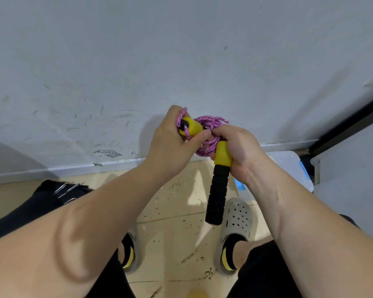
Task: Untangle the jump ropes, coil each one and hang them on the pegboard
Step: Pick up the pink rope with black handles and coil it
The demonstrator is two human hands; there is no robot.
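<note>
Your left grip (pixel 170 145) curls round 1 yellow handle end (pixel 193 126), and your right grip (pixel 240 147) clasps the other handle (pixel 219 190), its black foam hanging down. The pink jump rope (pixel 211 122) sits bunched between them, near the wall (pixel 116 61).

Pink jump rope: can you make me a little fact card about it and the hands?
rope: pink braided jump rope, bunched in loops between the hands
left hand: holds one yellow handle end
right hand: holds the other yellow-and-black foam handle, black end hanging down
place: above tan floor, facing grey wall
</note>
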